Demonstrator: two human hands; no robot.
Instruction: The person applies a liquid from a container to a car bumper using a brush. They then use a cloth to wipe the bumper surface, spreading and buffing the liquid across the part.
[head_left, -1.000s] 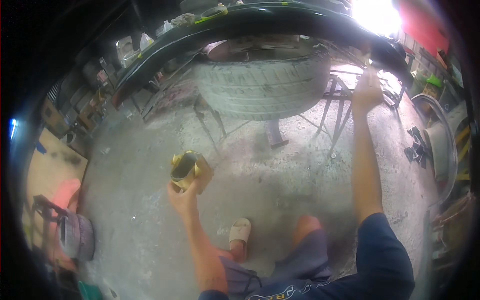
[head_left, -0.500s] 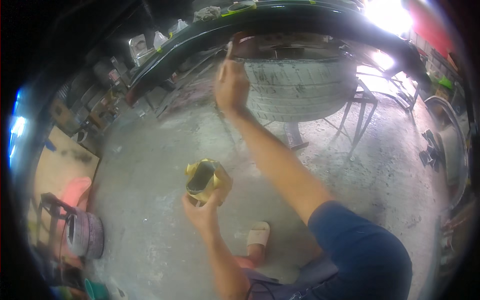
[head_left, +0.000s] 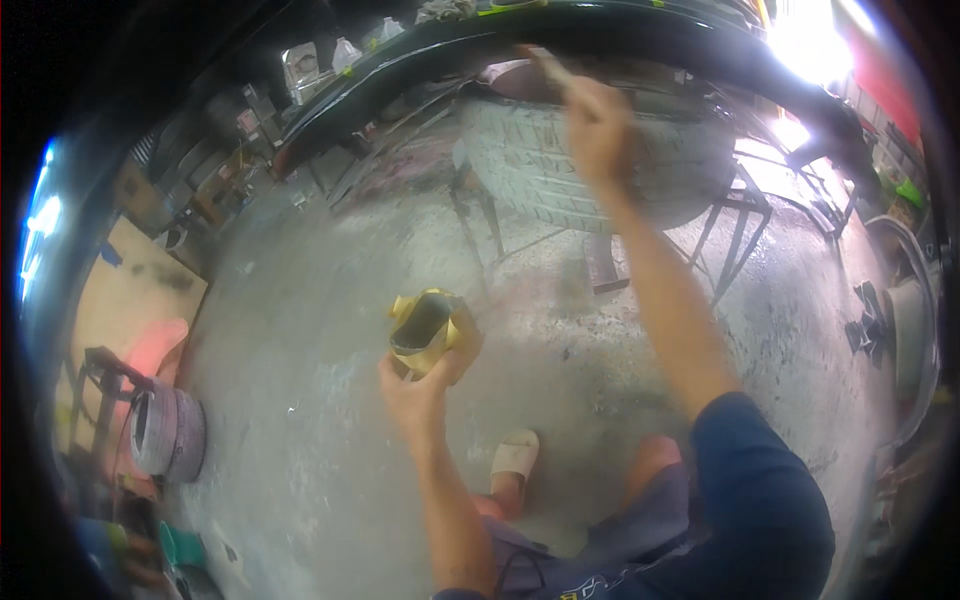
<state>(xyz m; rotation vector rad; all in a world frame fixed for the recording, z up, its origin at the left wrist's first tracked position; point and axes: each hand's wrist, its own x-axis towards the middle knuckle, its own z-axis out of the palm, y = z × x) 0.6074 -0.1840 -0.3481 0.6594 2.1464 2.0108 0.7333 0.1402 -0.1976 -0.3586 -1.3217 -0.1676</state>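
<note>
My right hand (head_left: 600, 125) is raised and closed around the pale handle of a brush (head_left: 549, 66). Its tip reaches up to the lower edge of a long, curved, glossy black panel (head_left: 400, 70); whether they touch, I cannot tell. Below and to the left, my left hand (head_left: 415, 395) grips a yellowish cup-like container (head_left: 462, 340) from beneath. The container has a ragged rim and a dark inside, and its mouth tilts upward. What it contains does not show clearly.
A whitish, dusty tyre (head_left: 530, 165) rests on a metal stand (head_left: 738, 235) beneath the panel. At the left are a wooden board (head_left: 130, 270), a pinkish-red object (head_left: 160, 345) and a grey wheel-like drum (head_left: 180, 435). A green container (head_left: 182, 545) is lower left; a bright lamp (head_left: 810, 45) shines upper right.
My right hand has swept to the right with the brush, along the panel's underside. My left hand still holds the container, now slightly higher and further right in view. The view has shifted a little.
</note>
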